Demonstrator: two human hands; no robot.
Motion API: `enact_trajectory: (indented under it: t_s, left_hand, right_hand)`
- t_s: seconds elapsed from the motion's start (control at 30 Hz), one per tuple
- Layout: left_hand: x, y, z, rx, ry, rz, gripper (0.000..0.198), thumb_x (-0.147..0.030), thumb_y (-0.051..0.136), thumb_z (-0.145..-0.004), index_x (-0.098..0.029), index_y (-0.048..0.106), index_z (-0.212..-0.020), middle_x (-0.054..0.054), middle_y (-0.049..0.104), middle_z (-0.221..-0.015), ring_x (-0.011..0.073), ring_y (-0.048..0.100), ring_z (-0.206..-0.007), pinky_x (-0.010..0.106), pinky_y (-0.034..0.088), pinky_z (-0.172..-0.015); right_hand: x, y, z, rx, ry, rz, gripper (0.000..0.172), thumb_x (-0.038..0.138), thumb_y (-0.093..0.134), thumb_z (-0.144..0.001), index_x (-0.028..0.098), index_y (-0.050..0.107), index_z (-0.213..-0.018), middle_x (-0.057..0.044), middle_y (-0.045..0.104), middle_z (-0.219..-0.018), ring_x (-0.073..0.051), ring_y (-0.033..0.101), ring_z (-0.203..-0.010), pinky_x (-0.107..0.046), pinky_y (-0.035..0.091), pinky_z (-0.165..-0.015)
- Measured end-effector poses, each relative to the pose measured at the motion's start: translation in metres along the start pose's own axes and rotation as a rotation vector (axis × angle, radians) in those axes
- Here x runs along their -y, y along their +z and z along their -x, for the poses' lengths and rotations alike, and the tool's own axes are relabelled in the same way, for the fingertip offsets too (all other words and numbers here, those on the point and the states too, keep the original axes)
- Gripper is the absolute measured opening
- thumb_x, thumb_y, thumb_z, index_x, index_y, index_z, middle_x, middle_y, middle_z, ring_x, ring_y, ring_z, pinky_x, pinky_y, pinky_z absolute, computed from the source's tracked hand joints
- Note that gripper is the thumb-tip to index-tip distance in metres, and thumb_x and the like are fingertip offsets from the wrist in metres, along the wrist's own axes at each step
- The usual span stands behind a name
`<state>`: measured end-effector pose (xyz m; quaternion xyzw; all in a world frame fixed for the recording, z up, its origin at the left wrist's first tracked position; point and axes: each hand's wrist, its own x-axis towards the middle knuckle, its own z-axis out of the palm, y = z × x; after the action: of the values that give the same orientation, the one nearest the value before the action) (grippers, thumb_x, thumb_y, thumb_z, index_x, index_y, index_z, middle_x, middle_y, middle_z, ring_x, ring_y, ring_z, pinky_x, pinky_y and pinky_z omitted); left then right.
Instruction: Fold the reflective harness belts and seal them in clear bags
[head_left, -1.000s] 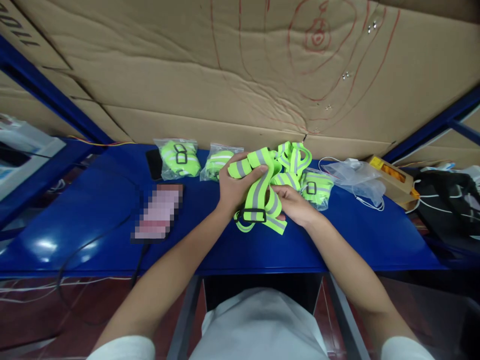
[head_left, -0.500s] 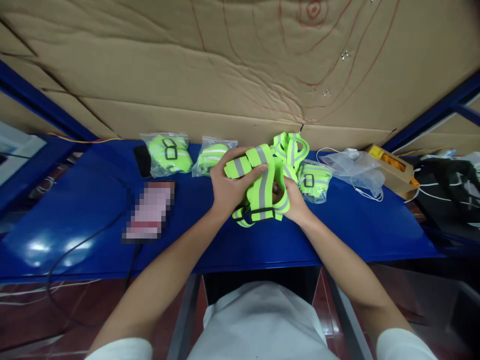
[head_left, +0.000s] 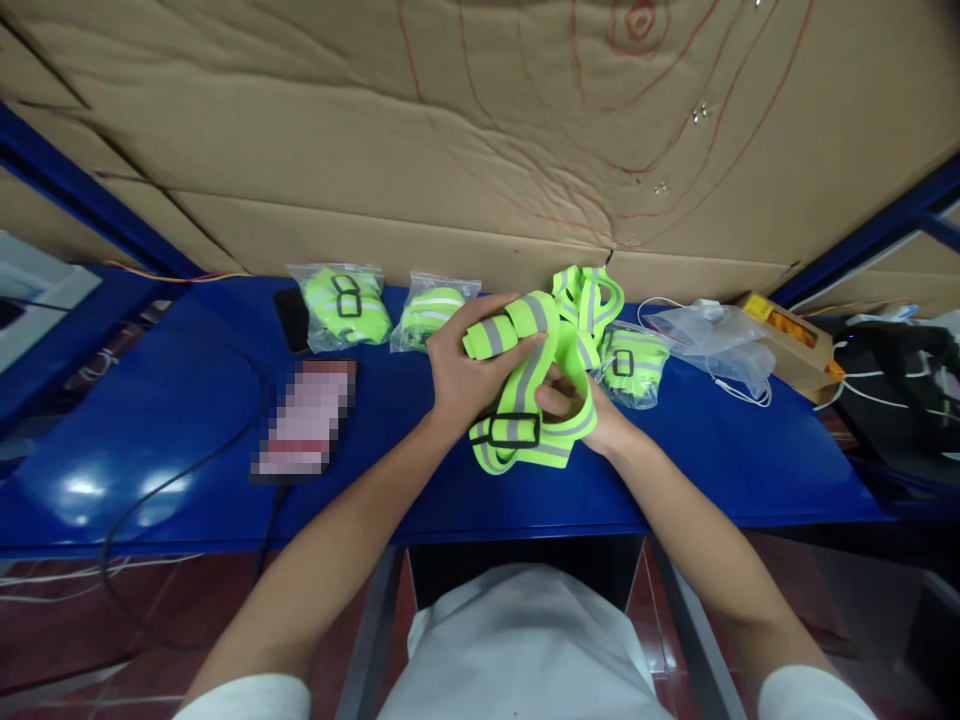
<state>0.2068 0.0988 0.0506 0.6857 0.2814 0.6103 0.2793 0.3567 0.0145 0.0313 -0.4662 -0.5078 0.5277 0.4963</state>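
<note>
Above the blue table, both hands hold a neon-yellow reflective strap [head_left: 531,372] with a grey stripe and black buckles [head_left: 514,430]. My left hand [head_left: 463,362] is closed around its folded upper part, thumb across the front. Behind a loop on the right, my right hand [head_left: 592,410] grips the strap, its fingers partly hidden by the band. A loose looped reflective strap [head_left: 589,297] lies just beyond the hands. To the right of it sits a bagged reflective strap [head_left: 634,364]; two more bagged straps, one far left [head_left: 346,307] and one nearer [head_left: 430,315], lie left of my hands.
A phone with a blurred screen [head_left: 306,420] lies on the blue table [head_left: 405,490] at left, near a dark flat object [head_left: 291,320]. Clear plastic bags [head_left: 712,335], white cables and a cardboard box [head_left: 795,345] are at right. A cardboard wall [head_left: 337,160] stands behind.
The strap's lower loop has opened wider and swung down and right, with the buckle turned. Both hands keep hold; the whole view has shifted slightly.
</note>
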Motion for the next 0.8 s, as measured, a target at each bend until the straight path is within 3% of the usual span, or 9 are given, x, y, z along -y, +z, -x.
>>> enact_trajectory:
  t_s: [0.13, 0.3, 0.43, 0.53, 0.67, 0.8]
  left_hand:
    - [0.002, 0.002, 0.000, 0.004, -0.083, 0.105, 0.033, -0.033, 0.090, -0.073, -0.023, 0.077, -0.102, 0.002, 0.079, -0.103, 0.0220, 0.073, -0.100, 0.034, 0.058, -0.093]
    - [0.012, 0.007, -0.004, -0.059, -0.350, 0.298, 0.036, -0.039, 0.092, -0.069, -0.021, 0.076, -0.096, 0.002, 0.077, -0.093, 0.0202, 0.073, -0.086, 0.032, 0.060, -0.079]
    - [0.018, 0.011, -0.006, -0.064, -0.451, 0.400, 0.033, -0.043, 0.092, -0.068, -0.020, 0.075, -0.086, 0.001, 0.075, -0.086, 0.0178, 0.071, -0.077, 0.030, 0.060, -0.071]
    - [0.020, 0.009, -0.008, -0.063, -0.446, 0.399, 0.033, -0.044, 0.093, -0.066, -0.020, 0.076, -0.083, 0.001, 0.076, -0.084, 0.0172, 0.071, -0.076, 0.029, 0.060, -0.070]
    - [0.019, 0.001, -0.012, -0.050, -0.361, 0.261, 0.037, -0.048, 0.092, -0.068, -0.021, 0.077, -0.088, 0.002, 0.077, -0.088, 0.0200, 0.073, -0.080, 0.032, 0.061, -0.072]
    - [0.019, -0.001, -0.013, -0.071, -0.239, 0.084, 0.040, -0.046, 0.093, -0.067, -0.022, 0.076, -0.094, 0.003, 0.078, -0.094, 0.0218, 0.073, -0.088, 0.035, 0.060, -0.083]
  right_hand:
    - [0.002, 0.004, 0.001, -0.030, -0.043, 0.010, 0.040, 0.058, 0.079, -0.082, 0.021, 0.063, -0.084, -0.001, 0.060, -0.079, -0.018, 0.059, -0.078, -0.030, 0.051, -0.072]
    - [0.000, 0.001, -0.001, -0.133, -0.182, 0.247, 0.046, 0.060, 0.072, -0.088, 0.019, 0.056, -0.071, 0.001, 0.050, -0.069, -0.013, 0.045, -0.065, -0.028, 0.039, -0.061]
    - [0.001, -0.010, 0.000, 0.005, -0.330, 0.535, 0.039, 0.049, 0.064, -0.097, 0.019, 0.058, -0.072, -0.001, 0.058, -0.076, -0.016, 0.054, -0.072, -0.029, 0.042, -0.069]
    - [0.010, -0.031, 0.003, 0.156, -0.285, 0.567, 0.029, 0.043, 0.062, -0.099, 0.019, 0.068, -0.085, -0.003, 0.067, -0.087, -0.017, 0.060, -0.080, -0.029, 0.046, -0.074]
    - [0.029, -0.053, 0.009, -0.044, -0.172, 0.345, 0.035, 0.050, 0.058, -0.101, 0.022, 0.074, -0.114, -0.004, 0.072, -0.098, -0.016, 0.062, -0.077, -0.028, 0.050, -0.069]
    - [0.033, -0.042, 0.009, -0.146, -0.297, 0.333, 0.041, 0.054, 0.061, -0.099, 0.024, 0.069, -0.125, -0.006, 0.073, -0.105, -0.019, 0.068, -0.093, -0.033, 0.055, -0.084]
